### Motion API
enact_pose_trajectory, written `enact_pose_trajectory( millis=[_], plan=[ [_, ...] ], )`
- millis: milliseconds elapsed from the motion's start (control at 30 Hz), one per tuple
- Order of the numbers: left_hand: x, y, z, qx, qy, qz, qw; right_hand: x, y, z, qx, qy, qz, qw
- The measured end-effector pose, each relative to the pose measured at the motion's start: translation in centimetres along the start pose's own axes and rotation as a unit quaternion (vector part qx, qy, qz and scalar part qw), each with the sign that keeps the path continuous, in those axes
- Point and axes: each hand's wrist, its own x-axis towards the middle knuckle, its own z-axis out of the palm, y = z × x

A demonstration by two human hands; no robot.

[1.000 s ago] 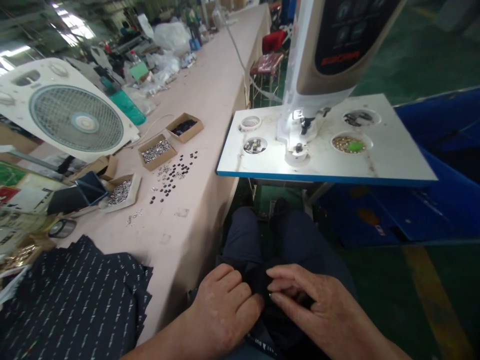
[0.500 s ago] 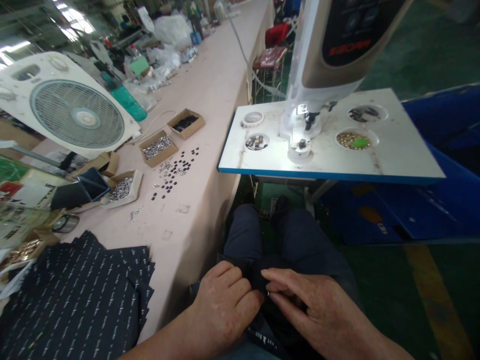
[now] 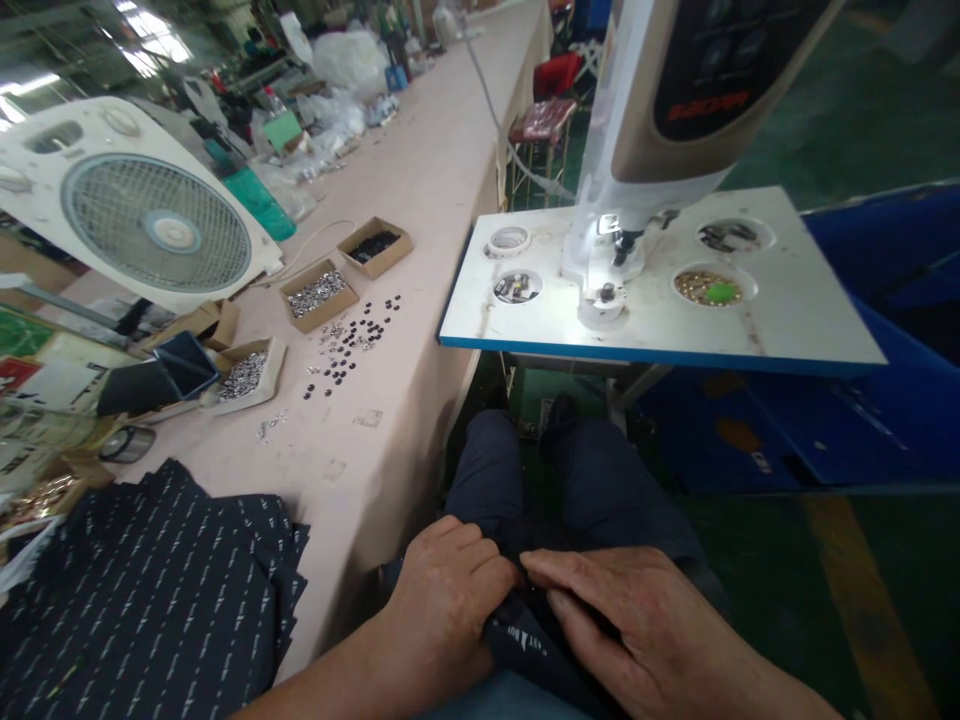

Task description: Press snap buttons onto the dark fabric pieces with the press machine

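Dark fabric (image 3: 525,640) with white lettering lies over the person's lap, bunched between both hands. My left hand (image 3: 457,600) is closed on it, its fingers curled and thumb pressed against the cloth. On the other side, my right hand (image 3: 622,610) has thumb and fingers bent round the fabric's edge, close to my left thumb. Whether a small part sits between the right fingertips cannot be made out. Beyond the knees stands a machine (image 3: 607,250) with a white tabletop (image 3: 660,325), whose round wells hold small metal parts.
On the long table (image 3: 420,250) at left are a stack of dark printed fabric (image 3: 165,600), boxes of metal parts (image 3: 319,295), scattered black snaps (image 3: 341,365), a fan (image 3: 157,220) and a teal bottle (image 3: 259,200). Blue bins (image 3: 750,430) stand right.
The lettered fabric has come up higher between the hands. My right fingers have moved onto the cloth, and the small shiny piece seen at their tips is no longer visible.
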Motion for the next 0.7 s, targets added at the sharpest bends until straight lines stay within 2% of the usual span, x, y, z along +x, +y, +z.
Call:
enact_pose_trajectory(
  millis=[100, 167, 400, 600, 700],
  plan=[
    [0.4, -0.1, 0.1, -0.028, -0.014, -0.043, 0.999, -0.4, -0.7, -1.0, 0.007, -0.018, 0.023, 1.000],
    [0.6, -0.3, 0.0, -0.041, -0.037, -0.076, 0.996, -0.6, -0.7, -0.9, 0.004, -0.028, 0.039, 0.999],
    [1.8, -0.4, -0.5, -0.094, -0.105, -0.175, 0.975, 0.3, 1.1, 2.2, -0.029, 0.007, 0.052, 0.998],
    [2.9, -0.9, -1.4, -0.173, -0.186, -0.268, 0.929, 1.7, 1.5, 1.9, 0.057, 0.001, 0.100, 0.993],
    [3.5, -1.7, -1.7, -0.232, -0.223, -0.287, 0.902, 2.3, 1.3, 1.3, 0.131, -0.012, 0.128, 0.983]
  ],
)
